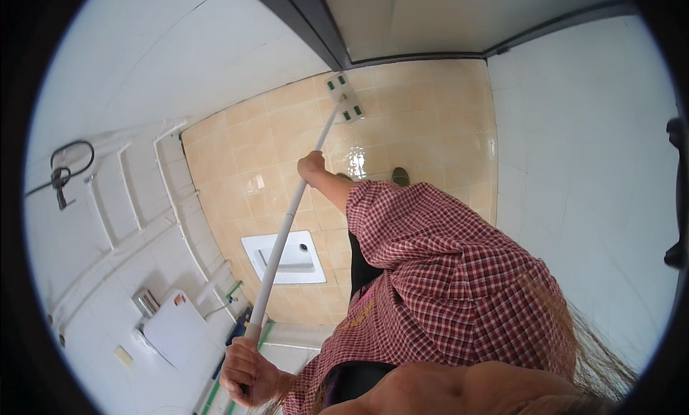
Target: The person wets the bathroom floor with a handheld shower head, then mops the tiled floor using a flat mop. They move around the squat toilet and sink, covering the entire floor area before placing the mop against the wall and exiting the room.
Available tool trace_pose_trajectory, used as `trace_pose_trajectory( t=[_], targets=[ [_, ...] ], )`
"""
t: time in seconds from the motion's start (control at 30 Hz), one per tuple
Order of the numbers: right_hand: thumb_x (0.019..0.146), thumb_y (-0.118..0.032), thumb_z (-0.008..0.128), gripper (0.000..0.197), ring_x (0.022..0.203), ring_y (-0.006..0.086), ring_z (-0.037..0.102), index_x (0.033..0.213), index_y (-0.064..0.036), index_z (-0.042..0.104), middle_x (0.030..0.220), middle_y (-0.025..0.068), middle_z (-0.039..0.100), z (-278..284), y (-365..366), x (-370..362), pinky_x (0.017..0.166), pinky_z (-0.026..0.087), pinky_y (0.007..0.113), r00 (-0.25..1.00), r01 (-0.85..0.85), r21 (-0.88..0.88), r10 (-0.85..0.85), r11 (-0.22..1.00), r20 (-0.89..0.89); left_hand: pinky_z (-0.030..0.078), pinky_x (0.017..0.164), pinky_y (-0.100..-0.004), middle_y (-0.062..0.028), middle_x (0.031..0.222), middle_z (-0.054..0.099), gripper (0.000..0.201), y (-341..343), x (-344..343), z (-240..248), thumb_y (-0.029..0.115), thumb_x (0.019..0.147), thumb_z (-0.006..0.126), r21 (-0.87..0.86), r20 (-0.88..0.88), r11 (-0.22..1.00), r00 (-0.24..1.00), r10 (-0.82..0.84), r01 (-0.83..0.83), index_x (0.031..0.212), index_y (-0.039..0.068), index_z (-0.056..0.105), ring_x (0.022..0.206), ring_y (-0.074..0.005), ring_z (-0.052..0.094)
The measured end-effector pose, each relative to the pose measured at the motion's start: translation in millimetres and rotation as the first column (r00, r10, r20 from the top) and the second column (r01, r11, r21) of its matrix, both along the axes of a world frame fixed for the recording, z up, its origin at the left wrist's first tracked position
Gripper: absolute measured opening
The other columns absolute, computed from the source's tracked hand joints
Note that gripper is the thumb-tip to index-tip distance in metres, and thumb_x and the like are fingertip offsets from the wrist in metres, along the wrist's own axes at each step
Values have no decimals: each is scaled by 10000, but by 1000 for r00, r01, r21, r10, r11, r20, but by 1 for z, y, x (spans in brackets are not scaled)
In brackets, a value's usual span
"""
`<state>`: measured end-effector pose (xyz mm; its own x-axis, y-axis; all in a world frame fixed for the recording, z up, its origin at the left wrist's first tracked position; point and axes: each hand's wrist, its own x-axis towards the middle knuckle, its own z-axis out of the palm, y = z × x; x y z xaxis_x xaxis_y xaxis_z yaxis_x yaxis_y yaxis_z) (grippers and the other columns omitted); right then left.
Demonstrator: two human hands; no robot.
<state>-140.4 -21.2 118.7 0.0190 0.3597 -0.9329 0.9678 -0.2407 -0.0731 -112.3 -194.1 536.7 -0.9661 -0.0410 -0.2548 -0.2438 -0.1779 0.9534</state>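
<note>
A flat mop with a long pale pole (278, 250) slants across the view. My left hand (250, 373) is closed around its upper end at the lower left. Farther along the pole, my right hand (311, 167) grips it, the arm reaching across in a red plaid sleeve (409, 221). The mop head (346, 98), a pale plate with dark green patches, lies on the tan tiled floor (423, 106) near the doorway corner.
A white squat toilet (305, 271) is set in the floor under the pole. White pipes (176, 200) run along the left wall, near a white box (172, 330) and a black hose (72, 153). A grey-framed door (459, 20) stands at the far side. One shoe (400, 176) shows clearly.
</note>
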Motion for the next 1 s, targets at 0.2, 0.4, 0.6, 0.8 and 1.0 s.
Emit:
trace_pose_trajectory(
  t=[0.2, 0.4, 0.6, 0.8, 1.0],
  targets=[
    [779, -73, 582, 255, 808, 314, 598, 1025, -41, 522, 862, 172, 571, -9, -24, -6, 617, 467, 385, 611, -741, 26, 690, 670, -388, 313, 505, -324, 7, 445, 320, 376, -23, -15, 26, 281, 849, 447, 28, -228, 995, 969, -91, 100, 525, 140, 319, 463, -139, 311],
    [784, -35, 544, 148, 613, 181, 499, 916, -11, 481, 713, 77, 510, 3, 144, 3, 449, 398, 391, 676, 567, 43, -434, 823, -595, 286, 413, -307, -25, 442, 342, 371, 2, -46, -36, 271, 839, 479, 383, -369, 893, 925, -88, 238, 539, 93, 351, 420, -159, 341],
    [807, -83, 497, 94, 545, 260, 501, 717, -60, 484, 620, 108, 462, -69, 263, 32, 515, 411, 442, 661, 626, 50, -495, 778, -565, 380, 584, -395, -81, 478, 392, 360, 55, -77, -159, 170, 834, 440, 535, -365, 742, 903, -229, 404, 509, 63, 327, 453, -216, 389],
    [791, -124, 557, 122, 663, 295, 575, 838, -13, 542, 744, 152, 563, -87, 136, 25, 584, 474, 411, 859, 496, 227, -436, 838, -268, 338, 530, -353, -5, 408, 330, 400, -5, -98, -108, 242, 833, 421, 375, -145, 907, 978, -147, 192, 468, 131, 300, 398, -163, 330],
    [777, -83, 599, 234, 810, 344, 643, 947, 75, 572, 890, 214, 634, -44, 4, 17, 675, 537, 392, 980, 194, 103, -198, 976, 35, 335, 514, -343, -15, 408, 320, 422, -18, -68, -1, 213, 840, 430, 129, -112, 986, 989, -95, 110, 453, 125, 287, 383, -160, 330]
  ],
)
